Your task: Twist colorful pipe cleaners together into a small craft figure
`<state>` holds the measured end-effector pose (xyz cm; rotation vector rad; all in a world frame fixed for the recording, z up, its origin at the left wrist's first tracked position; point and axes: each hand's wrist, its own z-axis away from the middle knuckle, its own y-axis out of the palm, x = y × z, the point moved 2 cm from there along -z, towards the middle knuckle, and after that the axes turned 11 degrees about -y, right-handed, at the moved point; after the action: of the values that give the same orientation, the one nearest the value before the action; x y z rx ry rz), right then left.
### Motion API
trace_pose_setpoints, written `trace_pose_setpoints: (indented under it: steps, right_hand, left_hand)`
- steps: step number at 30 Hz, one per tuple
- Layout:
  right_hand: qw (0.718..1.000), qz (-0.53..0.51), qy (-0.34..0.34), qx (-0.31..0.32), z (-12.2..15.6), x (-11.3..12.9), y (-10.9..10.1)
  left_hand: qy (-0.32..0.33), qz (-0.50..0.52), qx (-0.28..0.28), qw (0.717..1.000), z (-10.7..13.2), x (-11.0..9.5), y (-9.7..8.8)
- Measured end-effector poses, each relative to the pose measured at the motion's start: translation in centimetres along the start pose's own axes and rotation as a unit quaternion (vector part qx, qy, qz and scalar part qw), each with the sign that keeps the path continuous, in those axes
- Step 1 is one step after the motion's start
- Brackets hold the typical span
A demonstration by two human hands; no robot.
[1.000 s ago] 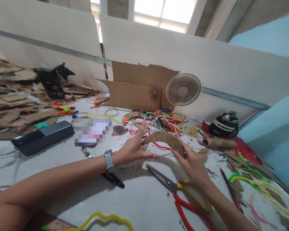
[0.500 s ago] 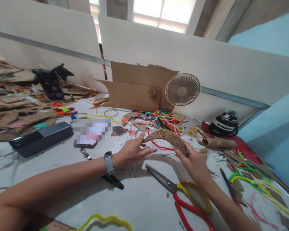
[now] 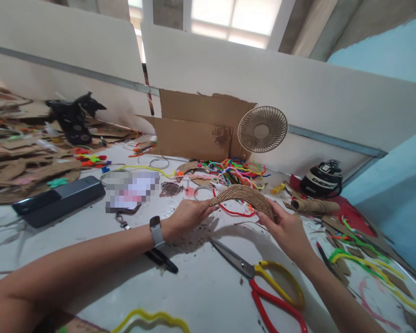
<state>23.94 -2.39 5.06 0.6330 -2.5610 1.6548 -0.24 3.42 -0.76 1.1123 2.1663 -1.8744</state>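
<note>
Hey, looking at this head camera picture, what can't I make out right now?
All in the head view:
Ends of the rope arch: hidden by fingers of the left hand and right hand.
Pixelated item: its details, lost to blurring blocks.
Red scissor handle: lower part, cut off by the bottom edge.
Yellow fuzzy strip: its ends, cut off there too.

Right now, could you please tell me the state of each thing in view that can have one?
Brown curved strip, arched, held off the table at both ends.
Left hand, closed on the strip's left end.
Right hand, closed on the strip's right end.
Scissors, lying down, blades looking closed.
Watch, strapped on the left wrist.
Cardboard tube, lying on its side.
Yellow fuzzy stem, wavy.
</note>
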Motion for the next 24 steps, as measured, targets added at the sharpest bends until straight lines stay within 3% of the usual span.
trace_pose_setpoints:
  steps: [4,7,9,11,13,16,18,24]
  right_hand:
    - [1.0,-0.002,-0.008,-0.003,0.0,0.1,0.0]
    - [1.0,-0.006,-0.009,0.003,0.1,0.1,0.3]
    - [1.0,0.0,-0.011,0.001,0.1,-0.1,0.4]
    - [1.0,0.006,-0.018,-0.007,0.0,-0.3,0.5]
    - [1.0,0.004,-0.02,-0.007,0.0,-0.5,0.5]
    - [1.0,-0.013,-0.009,0.004,-0.1,-0.7,0.6]
    - [1.0,-0.022,0.002,0.012,-0.1,-0.8,0.7]
    - [0.999,-0.033,0.007,0.015,0.2,-0.8,1.3]
  left_hand:
    - [-0.022,0.122,0.006,0.992,0.0,-0.1,-0.4]
    - [-0.015,0.137,0.007,0.99,-0.1,-0.1,-0.1]
    - [-0.012,0.203,0.037,0.978,-0.1,-0.2,0.1]
    - [-0.03,0.329,0.102,0.938,-0.1,-0.4,0.3]
    - [-0.067,0.444,0.171,0.877,-0.1,-0.6,0.3]
    - [-0.112,0.521,0.214,0.819,-0.1,-0.7,0.1]
    - [-0.119,0.522,0.21,0.818,-0.2,-0.7,0.1]
    - [-0.115,0.475,0.163,0.857,-0.3,-0.5,0.5]
